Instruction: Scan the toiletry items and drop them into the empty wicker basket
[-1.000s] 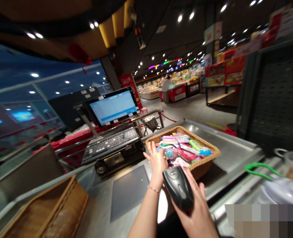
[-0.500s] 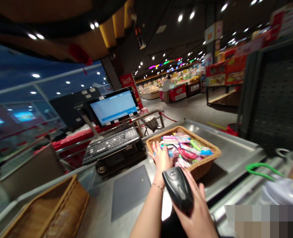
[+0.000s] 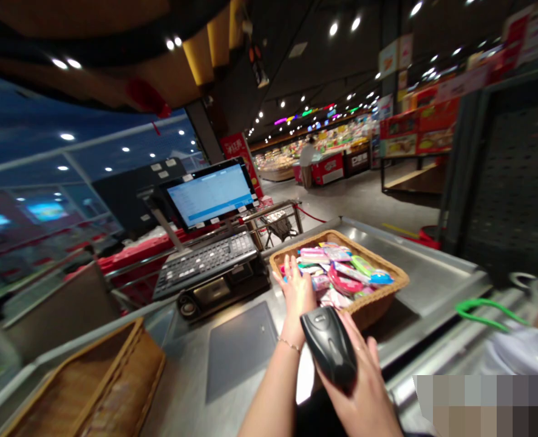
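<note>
The right hand (image 3: 360, 388) was closed around a black barcode scanner (image 3: 329, 346). The open left hand (image 3: 296, 291) touched packets (image 3: 337, 270) inside a wicker basket (image 3: 378, 300) on the steel surface (image 3: 428, 267). A keyboard (image 3: 205, 261) and monitor (image 3: 209, 195) stood left of the basket, with supermarket displays (image 3: 328, 161) beyond.

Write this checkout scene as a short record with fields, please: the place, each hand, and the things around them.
Place: supermarket checkout, steel checkout counter
Left hand: open, at the near rim of the wicker basket
Right hand: holding a black handheld barcode scanner
Basket contents: small colourful packets
Beside the basket: cash-register keyboard, monitor
Lower left: second wicker basket
Far off: a person near display counters
</note>
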`<state>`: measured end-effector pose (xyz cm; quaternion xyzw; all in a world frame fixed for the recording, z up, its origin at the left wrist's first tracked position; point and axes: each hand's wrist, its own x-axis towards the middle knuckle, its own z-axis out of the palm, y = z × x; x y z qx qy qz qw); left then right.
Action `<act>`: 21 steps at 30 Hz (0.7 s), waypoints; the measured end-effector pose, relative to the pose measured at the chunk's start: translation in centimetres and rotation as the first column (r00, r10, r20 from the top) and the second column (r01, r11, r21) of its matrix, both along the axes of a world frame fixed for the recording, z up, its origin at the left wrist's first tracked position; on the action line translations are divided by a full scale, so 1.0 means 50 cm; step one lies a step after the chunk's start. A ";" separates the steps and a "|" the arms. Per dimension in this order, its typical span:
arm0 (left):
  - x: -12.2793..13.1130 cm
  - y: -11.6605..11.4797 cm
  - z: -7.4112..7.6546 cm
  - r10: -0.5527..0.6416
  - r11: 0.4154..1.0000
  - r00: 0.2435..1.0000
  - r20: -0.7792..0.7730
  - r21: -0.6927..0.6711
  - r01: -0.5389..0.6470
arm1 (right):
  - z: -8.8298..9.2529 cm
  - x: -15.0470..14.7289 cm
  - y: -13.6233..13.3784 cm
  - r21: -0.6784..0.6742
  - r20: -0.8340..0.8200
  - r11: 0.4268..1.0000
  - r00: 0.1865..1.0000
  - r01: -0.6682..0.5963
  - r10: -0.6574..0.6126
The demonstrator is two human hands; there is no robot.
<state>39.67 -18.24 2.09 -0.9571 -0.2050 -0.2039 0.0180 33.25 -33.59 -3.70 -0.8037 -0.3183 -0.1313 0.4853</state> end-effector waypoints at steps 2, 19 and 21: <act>0.003 0.003 -0.002 -0.011 1.000 1.000 0.004 0.005 0.011 | -0.003 0.001 0.000 -0.002 -0.002 1.000 1.000 0.005 -0.005; -0.120 0.017 0.042 0.188 0.979 0.949 0.252 -0.130 -0.159 | -0.004 -0.002 0.015 -0.015 0.060 1.000 0.998 -0.018 0.019; -0.136 0.022 0.041 0.200 0.977 0.942 0.270 -0.132 -0.170 | 0.002 -0.009 0.020 -0.004 0.063 1.000 0.998 -0.029 0.029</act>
